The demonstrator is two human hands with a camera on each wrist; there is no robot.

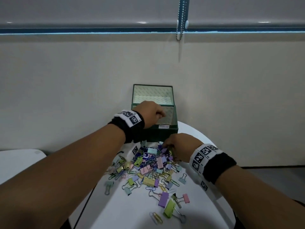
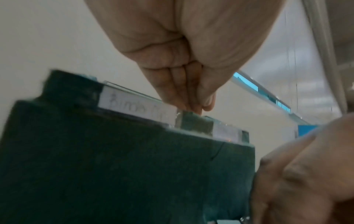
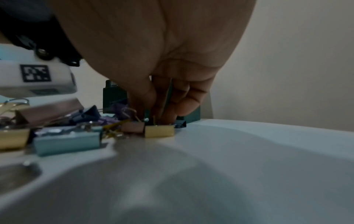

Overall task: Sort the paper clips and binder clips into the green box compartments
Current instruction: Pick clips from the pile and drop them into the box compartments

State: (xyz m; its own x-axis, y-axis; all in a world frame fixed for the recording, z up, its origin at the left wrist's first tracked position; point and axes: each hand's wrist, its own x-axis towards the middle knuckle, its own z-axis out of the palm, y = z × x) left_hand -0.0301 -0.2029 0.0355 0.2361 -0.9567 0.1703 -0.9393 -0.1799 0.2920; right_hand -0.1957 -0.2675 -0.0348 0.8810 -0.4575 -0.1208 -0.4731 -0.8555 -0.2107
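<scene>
A round white table (image 1: 125, 210) fills the lower middle of the head view, both bare forearms reaching forward over it. Nearest, at about 6 o'clock, a loose scatter of pastel metal binder clips and coloured wire paper clips (image 1: 148, 172) spreads across the tabletop, thickening into a heap toward 12 o'clock. At the heap's far edge, toward 1 o'clock, the right hand (image 1: 179, 147) has its fingers (image 3: 172, 106) curled down among the clips; in the right wrist view the tips sit just behind a small gold binder clip (image 3: 159, 131), but whether they actually pinch anything cannot be told. Farther on, at 12 o'clock, stands the dark green fabric-covered box (image 1: 165, 131) with its lid raised against the wall and small white paper labels on its front rim. The left hand (image 1: 149, 114) hovers over the box's left side, its fingertips (image 2: 189, 104) bunched tightly together pointing down; anything held between them is hidden. The step looks like a drop into a compartment while the other hand picks up the next clip. Next, that clip must be lifted cleanly from its tangled neighbours and carried to the matching compartment.
</scene>
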